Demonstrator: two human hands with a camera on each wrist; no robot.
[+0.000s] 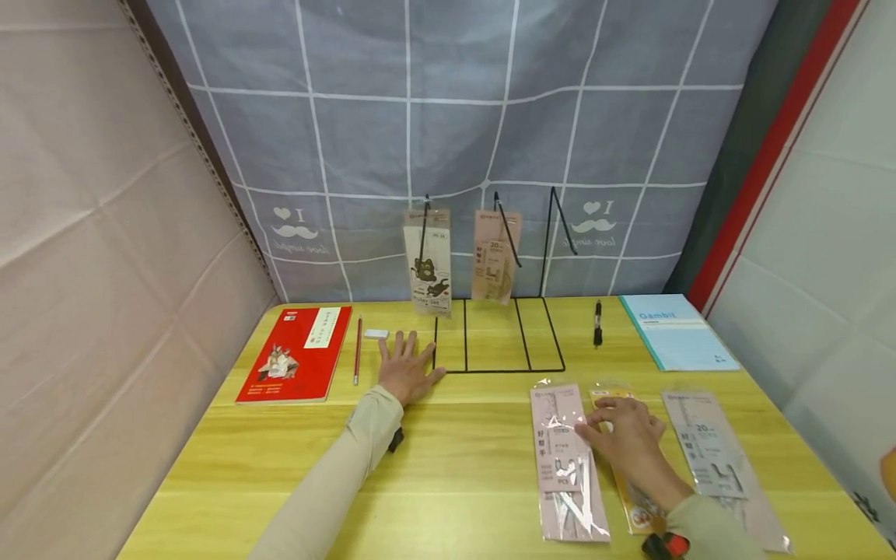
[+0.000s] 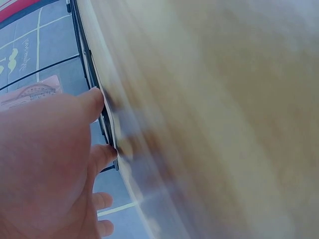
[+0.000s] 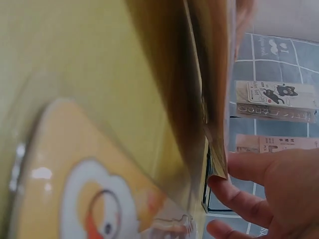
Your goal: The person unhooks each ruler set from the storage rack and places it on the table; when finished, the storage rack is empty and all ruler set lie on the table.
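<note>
A pink package (image 1: 568, 474) is lying on the tabletop (image 1: 462, 459), its right edge being pinched by the right hand (image 1: 630, 435), which is reaching over a yellow package (image 1: 628, 505). The left hand (image 1: 406, 375) is resting with fingers spread, gripping nothing, beside the black rack (image 1: 504, 372). Three packages are lying flat, two hanging packages (image 1: 437, 253) behind; wide room is separating left sleeve (image 1: 318, 490) and pink package, while a pale package (image 1: 724, 467) is lying nearest the right edge.

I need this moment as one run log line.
left hand: spread beside black wire rack | right hand: pinches edge of pink stationery packet | rack: cat packet, another pink packet, right hook bare
</note>
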